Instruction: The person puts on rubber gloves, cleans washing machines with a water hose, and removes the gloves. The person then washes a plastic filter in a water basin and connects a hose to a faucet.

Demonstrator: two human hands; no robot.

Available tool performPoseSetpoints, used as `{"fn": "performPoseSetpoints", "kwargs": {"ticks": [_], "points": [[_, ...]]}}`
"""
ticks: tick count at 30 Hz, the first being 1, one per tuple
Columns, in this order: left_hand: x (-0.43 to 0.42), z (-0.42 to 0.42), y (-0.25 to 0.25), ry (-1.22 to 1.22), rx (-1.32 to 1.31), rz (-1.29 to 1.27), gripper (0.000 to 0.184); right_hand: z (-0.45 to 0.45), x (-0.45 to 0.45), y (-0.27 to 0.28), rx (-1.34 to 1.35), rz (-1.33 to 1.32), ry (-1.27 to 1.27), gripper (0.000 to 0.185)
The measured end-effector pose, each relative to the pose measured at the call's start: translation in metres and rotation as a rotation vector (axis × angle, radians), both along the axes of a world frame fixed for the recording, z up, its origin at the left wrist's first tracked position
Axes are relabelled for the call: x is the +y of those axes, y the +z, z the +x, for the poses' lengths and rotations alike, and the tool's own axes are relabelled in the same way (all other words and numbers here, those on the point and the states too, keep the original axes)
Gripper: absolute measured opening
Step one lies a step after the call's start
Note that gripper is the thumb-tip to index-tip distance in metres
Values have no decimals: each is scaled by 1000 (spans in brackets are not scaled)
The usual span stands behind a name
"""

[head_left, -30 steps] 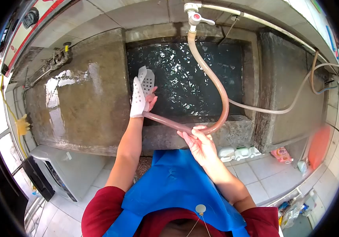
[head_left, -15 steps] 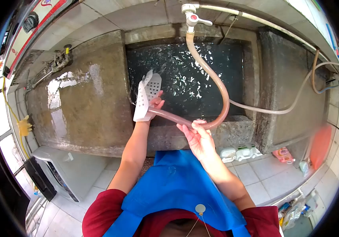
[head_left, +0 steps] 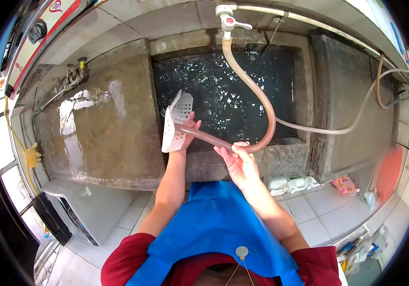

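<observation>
My left hand (head_left: 190,132) holds a white sheet with rows of holes (head_left: 179,114) over the left side of a water-filled basin (head_left: 242,102). The sheet is curved and partly hides the palm. A pinkish-brown hose (head_left: 261,102) hangs from a tap (head_left: 229,22), loops down to the right and comes back left, its end lying against the sheet. Near the basin's front edge, my right hand (head_left: 239,162) has its fingers closed round the hose.
Concrete slabs flank the basin, one at the left (head_left: 95,119) and one at the right (head_left: 357,109). A thinner hose (head_left: 328,130) crosses the right slab. Below are a white appliance (head_left: 95,205), white bottles (head_left: 290,184) and a pink package (head_left: 345,185).
The white sheet has moved slightly right and down with my left hand and is turned, opening out more around the hose's end. My right hand stays on the hose, nearly still.
</observation>
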State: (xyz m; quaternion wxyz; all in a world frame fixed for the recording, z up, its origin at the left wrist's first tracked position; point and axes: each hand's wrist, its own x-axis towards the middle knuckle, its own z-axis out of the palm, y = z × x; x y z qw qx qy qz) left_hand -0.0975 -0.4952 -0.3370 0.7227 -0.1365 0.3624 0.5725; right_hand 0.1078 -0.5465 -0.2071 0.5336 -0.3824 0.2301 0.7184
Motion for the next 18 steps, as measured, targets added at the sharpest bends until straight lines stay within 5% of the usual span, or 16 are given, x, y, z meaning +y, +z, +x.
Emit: {"fn": "performPoseSetpoints", "kwargs": {"ticks": [6,8,14,15,16,18], "points": [[-10,14,1,134,-276,69,48,-9,7,-1,34,42,-94,13],[-18,9,-14,50,-654,179,49,-10,11,-7,35,49,-137,13],[-16,17,0,62,-842,234,55,-7,14,-15,-65,44,-162,7],[-12,18,11,62,-841,233,55,-8,13,-13,-64,44,-162,7],[-7,19,27,55,-428,41,56,-10,8,-9,-56,43,-125,8],[-18,0,-6,107,-381,-9,58,-13,0,1,-43,16,-43,8]]}}
